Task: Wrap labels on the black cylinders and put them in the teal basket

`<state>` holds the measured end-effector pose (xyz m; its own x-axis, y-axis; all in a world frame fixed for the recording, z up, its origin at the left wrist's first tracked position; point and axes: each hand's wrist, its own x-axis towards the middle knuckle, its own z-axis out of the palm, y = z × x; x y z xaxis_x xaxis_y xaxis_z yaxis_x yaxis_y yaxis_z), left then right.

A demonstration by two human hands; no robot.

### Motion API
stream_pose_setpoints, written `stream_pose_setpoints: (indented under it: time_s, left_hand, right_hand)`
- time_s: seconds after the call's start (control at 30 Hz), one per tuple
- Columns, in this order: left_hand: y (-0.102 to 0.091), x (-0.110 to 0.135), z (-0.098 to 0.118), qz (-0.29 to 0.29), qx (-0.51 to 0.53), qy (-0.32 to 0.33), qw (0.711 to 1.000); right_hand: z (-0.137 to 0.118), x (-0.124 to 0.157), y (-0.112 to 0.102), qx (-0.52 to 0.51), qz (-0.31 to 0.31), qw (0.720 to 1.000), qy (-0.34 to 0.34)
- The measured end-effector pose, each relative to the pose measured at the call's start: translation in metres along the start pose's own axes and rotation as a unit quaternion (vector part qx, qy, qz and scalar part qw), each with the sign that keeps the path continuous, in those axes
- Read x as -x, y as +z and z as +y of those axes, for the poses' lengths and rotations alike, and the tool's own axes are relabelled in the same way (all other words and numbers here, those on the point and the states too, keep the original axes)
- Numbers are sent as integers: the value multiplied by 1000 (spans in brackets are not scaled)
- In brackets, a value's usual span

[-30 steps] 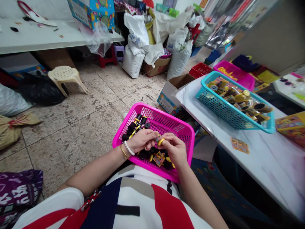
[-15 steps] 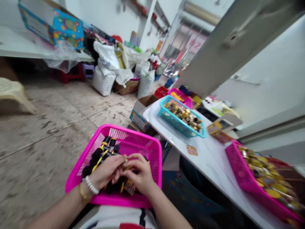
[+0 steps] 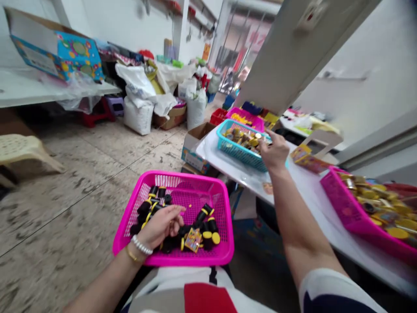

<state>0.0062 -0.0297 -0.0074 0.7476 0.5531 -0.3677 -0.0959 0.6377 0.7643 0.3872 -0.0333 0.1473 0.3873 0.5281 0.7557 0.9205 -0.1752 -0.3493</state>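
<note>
On my lap sits a magenta basket (image 3: 228,217) holding several small black cylinders with yellow rims (image 3: 203,213) and a colourful printed card (image 3: 193,240). Over its left half is my left hand (image 3: 163,226), a beaded bracelet at the wrist. Its fingers are curled in; whatever they hold, if anything, is hidden. My right hand (image 3: 275,150) reaches out to the right end of a teal basket (image 3: 239,152) on the table. The fingers there are apart, pointing down over gold and yellow cylindrical pieces (image 3: 243,137), with nothing visible in them.
The white table (image 3: 211,150) runs along my right side. Another magenta basket (image 3: 345,204) of gold and yellow pieces stands nearer on it. A cardboard box (image 3: 197,148) is by the table's far end. White sacks (image 3: 138,113) and a cream stool (image 3: 26,150) are on the floor.
My hands were together over the magenta basket; the right has moved away to the teal basket. My left hand stays over the lap basket, and more of its contents now show.
</note>
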Motion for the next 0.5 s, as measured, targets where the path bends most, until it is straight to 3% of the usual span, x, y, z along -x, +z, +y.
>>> stream_pose_setpoints:
  time_s: [0.13, 0.23, 0.33, 0.4, 0.5]
  left_hand:
    - [-8, -2, 2, 16, 19, -17, 1000]
    - [-10, -2, 4, 41, 12, 3, 999]
    - [-5, -1, 5, 68, -7, 24, 997]
    - [0, -1, 4, 77, -29, 30, 996]
    - [3, 0, 4, 110, -97, 68, 987]
  right_hand:
    - [-33, 89, 7, -70, -195, 978, -36]
    - [-67, 162, 16, -80, -379, 917, -99]
    - [-84, 203, 31, 74, -533, 823, -179]
    - [-85, 211, 40, 138, -570, 785, -201]
    - [-82, 207, 48, 152, -558, 792, -194]
